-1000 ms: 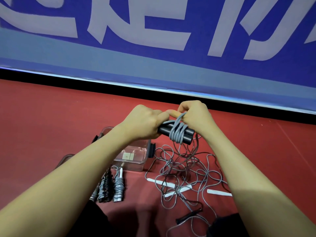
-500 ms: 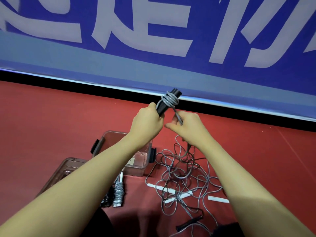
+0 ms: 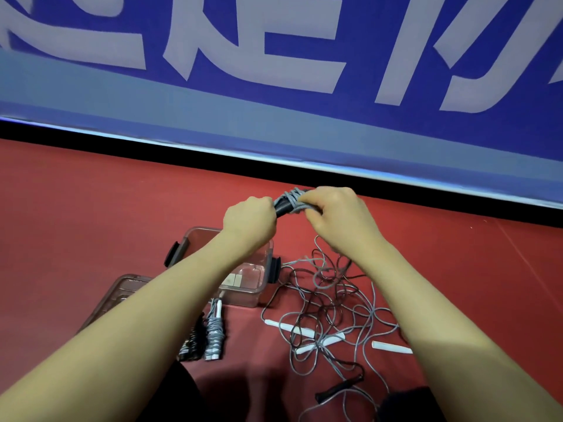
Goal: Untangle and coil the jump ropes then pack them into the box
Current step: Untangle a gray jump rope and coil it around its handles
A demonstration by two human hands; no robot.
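Both hands are raised above the red floor [image 3: 91,208] and work on one jump rope bundle [image 3: 289,202] — black handles with grey cord wound around them. My left hand [image 3: 249,222] has its fingers curled round the near end of the black handles. My right hand [image 3: 335,217] grips the far part of the bundle, with fingers bent over the grey windings.

Under the hands, the clear plastic box [image 3: 243,287] stands on the floor, and its lid [image 3: 122,293] lies just beside it on the left. Near the box lie two coiled ropes [image 3: 207,336] side by side — one dark, one grey. To the right, a tangle of grey and dark cords [image 3: 329,306] is spread on the floor, with white handles [image 3: 289,328] and a black handle [image 3: 338,388] in it. A blue banner [image 3: 274,71] with large pale letters stands at the far side.
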